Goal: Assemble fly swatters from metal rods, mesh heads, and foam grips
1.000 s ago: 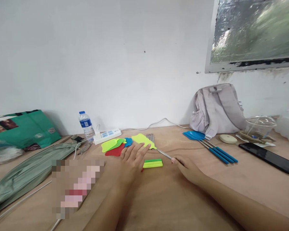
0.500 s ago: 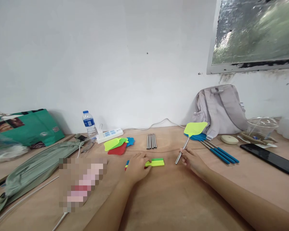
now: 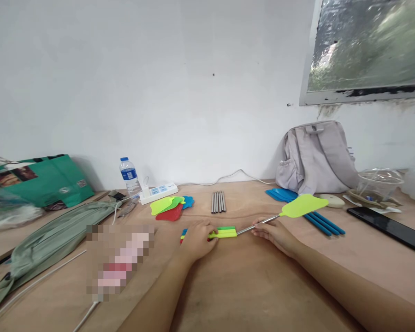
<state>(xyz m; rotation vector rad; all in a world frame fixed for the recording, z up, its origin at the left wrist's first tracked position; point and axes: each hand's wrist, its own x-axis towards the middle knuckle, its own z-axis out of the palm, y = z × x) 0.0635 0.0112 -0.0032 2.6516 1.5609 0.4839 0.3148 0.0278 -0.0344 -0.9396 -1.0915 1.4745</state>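
My right hand (image 3: pixel 275 235) pinches the metal rod of a fly swatter whose yellow-green paddle (image 3: pixel 304 206) points to the right. The rod's left end meets the tip of a yellow-green handle (image 3: pixel 225 234); how far it goes in I cannot tell. My left hand (image 3: pixel 197 240) closes over this handle's other end. A green handle (image 3: pixel 226 228) lies just behind it, and blue, yellow and red ends show left of my left hand. Farther back are several metal rods (image 3: pixel 218 203) side by side. Loose paddles, among them a red paddle (image 3: pixel 169 213), overlap at the left.
At the right lie several blue fly swatters (image 3: pixel 323 223), a black phone (image 3: pixel 387 228) and a grey backpack (image 3: pixel 316 159). A white power strip (image 3: pixel 158 193) and a water bottle (image 3: pixel 129 177) stand at the back left. A green bag (image 3: pixel 51 182) is at the far left.
The swatter has swung from steeply upright to nearly level, its paddle moving right and down. Its rod end now touches the yellow-green handle. My left hand has stayed in place.
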